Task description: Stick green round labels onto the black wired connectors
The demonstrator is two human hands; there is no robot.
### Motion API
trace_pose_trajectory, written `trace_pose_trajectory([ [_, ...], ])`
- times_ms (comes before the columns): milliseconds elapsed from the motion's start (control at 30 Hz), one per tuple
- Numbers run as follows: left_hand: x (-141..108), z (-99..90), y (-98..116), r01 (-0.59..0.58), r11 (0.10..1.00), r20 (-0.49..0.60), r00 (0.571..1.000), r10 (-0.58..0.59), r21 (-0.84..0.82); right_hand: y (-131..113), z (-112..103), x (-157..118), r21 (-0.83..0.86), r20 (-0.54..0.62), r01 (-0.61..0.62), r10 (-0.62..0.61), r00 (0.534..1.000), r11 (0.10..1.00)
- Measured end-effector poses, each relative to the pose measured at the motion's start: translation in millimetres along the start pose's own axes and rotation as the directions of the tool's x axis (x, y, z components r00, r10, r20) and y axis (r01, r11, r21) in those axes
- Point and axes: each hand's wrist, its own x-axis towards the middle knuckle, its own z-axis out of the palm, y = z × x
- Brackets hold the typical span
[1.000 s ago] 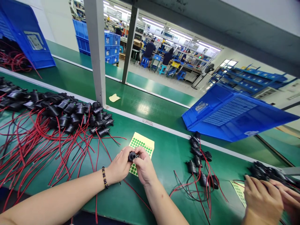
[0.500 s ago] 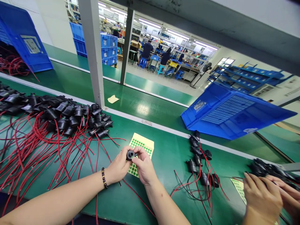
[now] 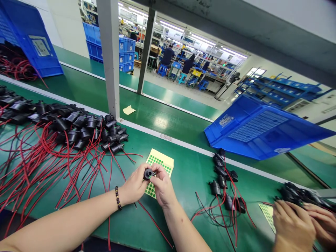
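My left hand (image 3: 134,188) and my right hand (image 3: 163,188) meet over the green bench and together pinch a small black round part (image 3: 148,173) with red and black leads trailing toward me. Just under and behind the hands lies a yellow sheet of green dot stickers (image 3: 160,162). A large heap of the same black parts with red wires (image 3: 65,126) spreads to my left. A smaller cluster of black parts (image 3: 223,178) lies to my right.
A co-worker's hands (image 3: 296,224) work at the bottom right beside another sticker sheet (image 3: 267,211). A tilted blue crate (image 3: 259,129) sits beyond the bench rail, another blue crate (image 3: 28,38) at far left. A grey post (image 3: 111,59) stands behind the heap.
My hands stay together on the black part with only small finger shifts. The view has shifted slightly. The co-worker's hands moved a little at the right edge.
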Motion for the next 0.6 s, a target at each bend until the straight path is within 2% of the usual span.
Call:
trace_pose_trajectory([
  [233,-3,1.7,-1,-0.056,0.987,0.045,0.998,0.050,0.153,7,0,1,0.098,-0.010,-0.060,0.062,0.998,0.993],
  [433,1,2.2,9,-0.008,0.983,0.054,0.999,-0.002,0.185,5,-4,2,0.147,0.049,-0.103,0.096,0.994,0.984],
  [533,4,-11.5,20,0.076,0.972,0.046,0.995,-0.088,0.223,3,-9,5,0.110,0.040,-0.123,0.120,0.992,0.986],
  [600,3,-30.1,28,0.112,0.959,0.045,0.991,-0.128,0.261,3,-14,7,0.080,0.000,-0.134,0.135,0.991,0.988],
])
